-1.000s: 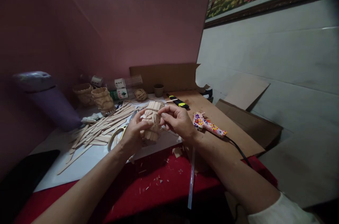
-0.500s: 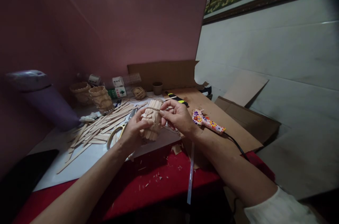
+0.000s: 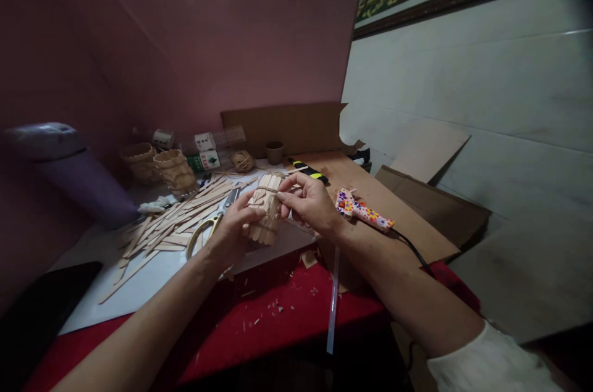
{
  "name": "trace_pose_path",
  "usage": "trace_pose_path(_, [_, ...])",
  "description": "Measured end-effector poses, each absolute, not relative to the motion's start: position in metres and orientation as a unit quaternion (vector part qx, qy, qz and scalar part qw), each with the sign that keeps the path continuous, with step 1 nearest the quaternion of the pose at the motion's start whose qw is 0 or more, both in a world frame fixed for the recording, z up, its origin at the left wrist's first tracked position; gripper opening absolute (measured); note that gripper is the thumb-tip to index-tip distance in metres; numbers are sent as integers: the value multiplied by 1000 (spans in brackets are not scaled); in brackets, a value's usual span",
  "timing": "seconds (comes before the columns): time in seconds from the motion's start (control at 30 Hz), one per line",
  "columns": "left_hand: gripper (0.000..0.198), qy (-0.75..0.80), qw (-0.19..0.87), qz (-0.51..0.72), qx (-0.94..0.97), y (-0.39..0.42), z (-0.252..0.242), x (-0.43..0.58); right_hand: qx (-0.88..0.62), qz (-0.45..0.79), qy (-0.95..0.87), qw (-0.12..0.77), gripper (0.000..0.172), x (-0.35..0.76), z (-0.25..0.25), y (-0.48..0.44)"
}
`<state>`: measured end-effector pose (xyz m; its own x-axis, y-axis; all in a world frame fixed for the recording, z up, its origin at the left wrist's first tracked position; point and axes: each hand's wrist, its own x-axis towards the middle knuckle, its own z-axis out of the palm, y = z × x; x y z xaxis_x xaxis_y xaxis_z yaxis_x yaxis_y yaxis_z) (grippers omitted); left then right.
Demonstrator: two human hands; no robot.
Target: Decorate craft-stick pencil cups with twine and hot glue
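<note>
A small cup built of wooden craft sticks [image 3: 265, 214] is held up over the white sheet [image 3: 152, 275], with a thin cord around its upper part. My left hand [image 3: 231, 228] is closed around the cup's left side and bottom. My right hand [image 3: 308, 202] pinches the cord at the cup's upper right rim, fingers pressed together. A pile of loose craft sticks [image 3: 178, 222] lies just left of my hands, with gold-handled scissors [image 3: 206, 230] beside it.
A flower-patterned glue gun [image 3: 364, 212] with a black cable lies on cardboard [image 3: 398, 219] to the right. A clear glue stick [image 3: 332, 302] rests on the red cloth [image 3: 278, 318]. Two finished stick baskets [image 3: 173, 171], a twine ball [image 3: 242, 161] and a black-yellow cutter [image 3: 309, 171] stand behind.
Both hands and the stick cup have shifted slightly up and left in the view. My right fingers have moved along the cord at the rim.
</note>
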<state>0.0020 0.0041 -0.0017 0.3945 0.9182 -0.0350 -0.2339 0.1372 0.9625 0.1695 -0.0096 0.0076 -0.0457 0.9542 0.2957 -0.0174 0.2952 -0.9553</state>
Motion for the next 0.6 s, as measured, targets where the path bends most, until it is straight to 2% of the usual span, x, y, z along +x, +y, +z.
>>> trace_pose_path(0.2, [50, 312, 699, 435, 473, 6, -1, 1, -358, 465, -559, 585, 24, 172, 6, -7])
trace_pose_path(0.33, [52, 312, 716, 434, 449, 8, 1, -4, -340, 480, -546, 597, 35, 172, 8, -8])
trace_pose_path(0.6, [54, 323, 710, 451, 434, 9, 3, -5, -339, 533, -544, 552, 52, 170, 5, -9])
